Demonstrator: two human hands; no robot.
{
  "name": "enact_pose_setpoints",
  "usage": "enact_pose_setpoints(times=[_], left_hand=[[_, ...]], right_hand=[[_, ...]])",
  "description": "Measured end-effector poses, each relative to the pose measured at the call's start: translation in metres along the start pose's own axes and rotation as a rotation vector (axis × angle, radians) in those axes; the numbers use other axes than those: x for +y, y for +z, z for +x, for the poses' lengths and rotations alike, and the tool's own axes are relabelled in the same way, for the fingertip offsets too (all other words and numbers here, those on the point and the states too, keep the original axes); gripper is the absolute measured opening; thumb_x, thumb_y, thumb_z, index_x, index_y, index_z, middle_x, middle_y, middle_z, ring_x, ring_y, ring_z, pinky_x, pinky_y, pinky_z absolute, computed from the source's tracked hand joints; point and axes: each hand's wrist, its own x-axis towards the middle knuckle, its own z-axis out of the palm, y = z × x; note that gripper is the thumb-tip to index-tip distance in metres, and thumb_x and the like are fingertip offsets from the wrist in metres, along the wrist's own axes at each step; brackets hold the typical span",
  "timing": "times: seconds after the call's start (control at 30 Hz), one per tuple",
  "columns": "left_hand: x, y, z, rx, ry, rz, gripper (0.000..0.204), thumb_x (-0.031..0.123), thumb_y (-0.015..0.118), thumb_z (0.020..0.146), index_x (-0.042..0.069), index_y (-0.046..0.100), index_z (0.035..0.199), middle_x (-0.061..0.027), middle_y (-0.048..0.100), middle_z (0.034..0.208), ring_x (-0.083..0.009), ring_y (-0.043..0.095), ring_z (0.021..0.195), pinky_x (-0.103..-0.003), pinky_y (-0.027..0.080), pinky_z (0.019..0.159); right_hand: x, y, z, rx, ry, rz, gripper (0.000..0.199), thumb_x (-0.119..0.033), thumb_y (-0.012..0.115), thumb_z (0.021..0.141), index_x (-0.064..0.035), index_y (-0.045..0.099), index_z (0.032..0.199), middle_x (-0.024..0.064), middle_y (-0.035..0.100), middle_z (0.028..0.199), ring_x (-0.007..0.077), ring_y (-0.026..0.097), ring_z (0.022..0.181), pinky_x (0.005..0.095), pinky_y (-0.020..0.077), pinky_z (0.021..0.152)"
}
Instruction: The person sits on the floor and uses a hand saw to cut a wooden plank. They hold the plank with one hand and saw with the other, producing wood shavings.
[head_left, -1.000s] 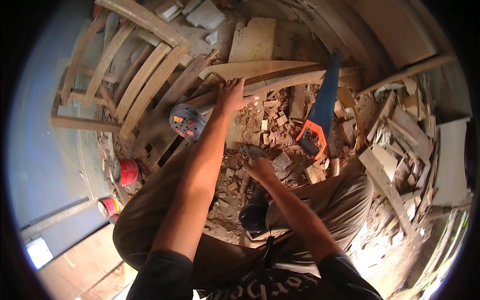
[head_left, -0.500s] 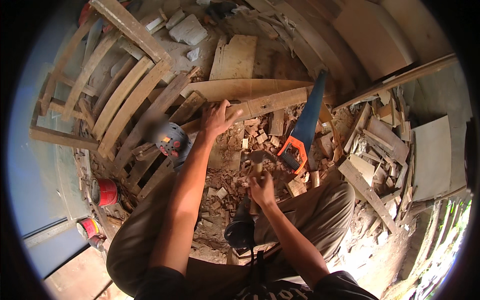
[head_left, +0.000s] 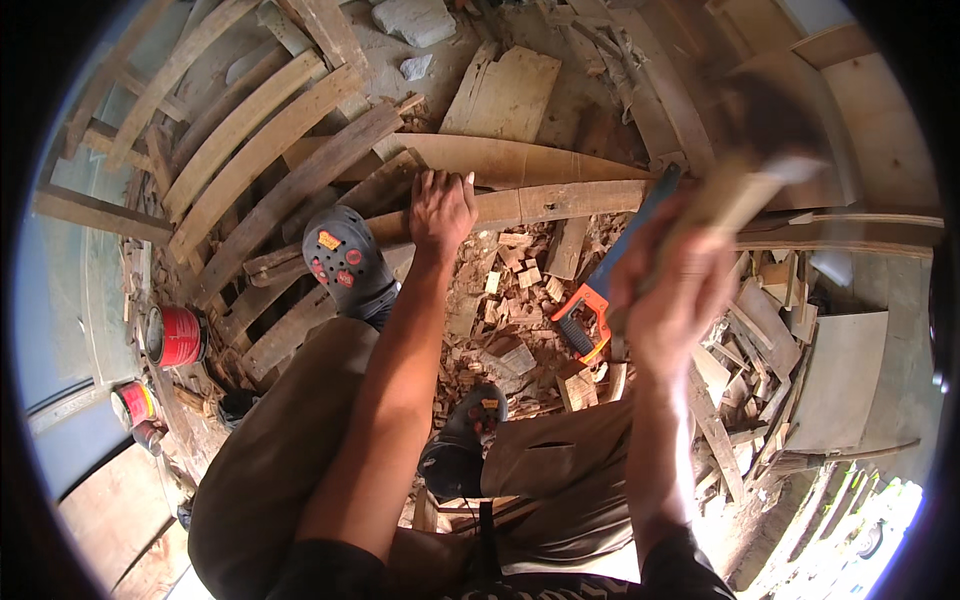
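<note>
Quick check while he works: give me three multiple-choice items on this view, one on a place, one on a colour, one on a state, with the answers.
1. Where does the left hand rest?
A on the plank
B on the red can
C on the saw

2. What colour is the saw's handle?
A green
B orange
C white

3. What is the right hand doing?
A lying open on the knee
B raised, gripping a blurred wooden handle
C holding the saw

Answers: 1 A, palm flat on the plank. 2 B, orange grip below the blue blade. 3 B, fist closed round the handle.
</note>
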Motion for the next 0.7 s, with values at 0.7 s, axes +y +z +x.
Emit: enact_pose_setpoints(times=[0.7], left_hand=[[0.011, 0.006, 0.011, 0.059, 0.049, -0.009, 0.034, 0.027, 0.054, 0.098, 0.002, 0.070, 0.081, -0.0137, 0.068, 0.091, -0.0317, 0.059, 0.108, -0.055, 0.038, 0.106]], right_hand=[[-0.011, -0.066, 0.030, 0.000, 0.045, -0.380, 0.058, -0.055, 0.032, 0.105, -0.0087, 0.053, 0.078, -0.0014, 0.049, 0.058, 0.0087, 0.045, 0.045, 0.0269, 0.0326, 0.038]])
